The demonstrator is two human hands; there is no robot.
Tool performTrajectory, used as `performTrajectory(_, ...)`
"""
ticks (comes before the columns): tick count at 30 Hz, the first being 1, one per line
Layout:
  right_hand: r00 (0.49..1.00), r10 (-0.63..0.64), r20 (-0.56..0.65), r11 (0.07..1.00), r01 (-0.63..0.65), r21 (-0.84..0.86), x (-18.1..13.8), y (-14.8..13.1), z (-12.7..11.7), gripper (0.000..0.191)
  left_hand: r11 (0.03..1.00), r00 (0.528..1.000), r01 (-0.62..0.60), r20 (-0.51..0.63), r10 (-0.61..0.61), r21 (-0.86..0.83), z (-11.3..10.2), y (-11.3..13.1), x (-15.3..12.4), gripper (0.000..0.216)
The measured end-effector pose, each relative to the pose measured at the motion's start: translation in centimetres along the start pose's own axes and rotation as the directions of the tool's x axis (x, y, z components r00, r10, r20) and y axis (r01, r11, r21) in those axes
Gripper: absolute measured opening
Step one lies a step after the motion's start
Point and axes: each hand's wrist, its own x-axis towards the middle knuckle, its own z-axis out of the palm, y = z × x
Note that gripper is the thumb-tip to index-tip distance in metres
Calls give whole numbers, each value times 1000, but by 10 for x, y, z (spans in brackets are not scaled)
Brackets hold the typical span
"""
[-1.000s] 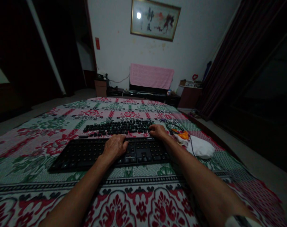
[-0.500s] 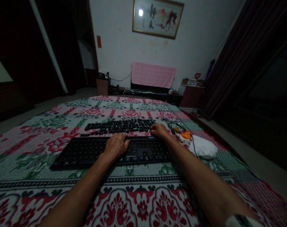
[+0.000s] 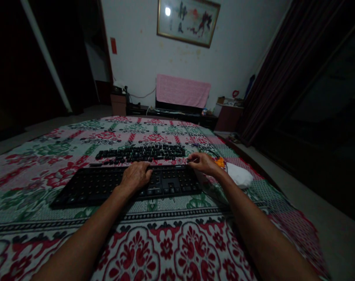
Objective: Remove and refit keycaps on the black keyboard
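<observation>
A black computer keyboard (image 3: 95, 186) with most of its keycaps off lies across the bedspread, a few caps still on its lower edge. My left hand (image 3: 135, 176) rests flat over its middle, thumb apart, fingertips near the far edge. Beyond the keyboard, loose black keycaps (image 3: 145, 153) are laid out in rows. Off their right end, my right hand (image 3: 204, 163) is closed in a pinch on a small dark keycap (image 3: 189, 160), just above the keyboard's upper right corner.
A white cloth bundle (image 3: 238, 175) and an orange item (image 3: 220, 162) lie right of my right hand, with a dark cable (image 3: 205, 148) behind. The patterned bedspread (image 3: 154, 249) covers the bed. A pink towel (image 3: 183, 90) hangs over a screen at the far wall.
My right hand has lifted from the right end of the keycap rows, now with a small keycap between its fingertips. My left hand stays on the keyboard. The view has shifted slightly.
</observation>
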Motion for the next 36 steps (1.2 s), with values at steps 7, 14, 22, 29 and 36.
performTrajectory(7,939,22,344,975,-97,201,-33,-16,-17,22,1000,1000,-22,-6,23,21,2,-1,0,38)
performTrajectory(14,903,34,428,995,-69,67,-42,-24,-20,23,999,999,-30,-13,30,30,2,-2,0,38)
performTrajectory(22,898,3,439,999,-17,28,-41,-18,-16,24,1000,1000,-14,13,14,28,2,-2,1,38)
performTrajectory(29,897,-24,441,999,9,35,-41,-14,-17,24,999,999,-32,-15,32,27,2,-2,1,38)
performTrajectory(36,895,21,446,998,-49,51,-41,-19,-15,26,1000,1000,-5,14,5,2,0,0,0,37)
